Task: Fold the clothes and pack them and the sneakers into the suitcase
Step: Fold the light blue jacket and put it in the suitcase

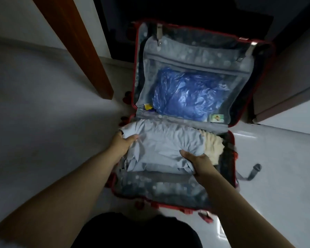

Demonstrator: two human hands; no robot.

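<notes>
A red suitcase (136, 68) lies open on the floor in front of me, both halves lined in grey patterned fabric. A folded light-blue garment (165, 145) lies in the near half. My left hand (123, 142) grips its left end and my right hand (198, 161) holds its lower right edge. A cream garment (213, 145) shows beside it at the right. In the far half, a blue plastic bag (188, 93) sits behind a mesh pocket. No sneakers are visible.
A brown wooden door frame (75, 43) stands at the left. A grey strap (252, 173) hangs out of the suitcase's right side onto the glossy white floor (276, 185). A low cabinet (286, 83) stands at the right. Dark space lies beyond the suitcase.
</notes>
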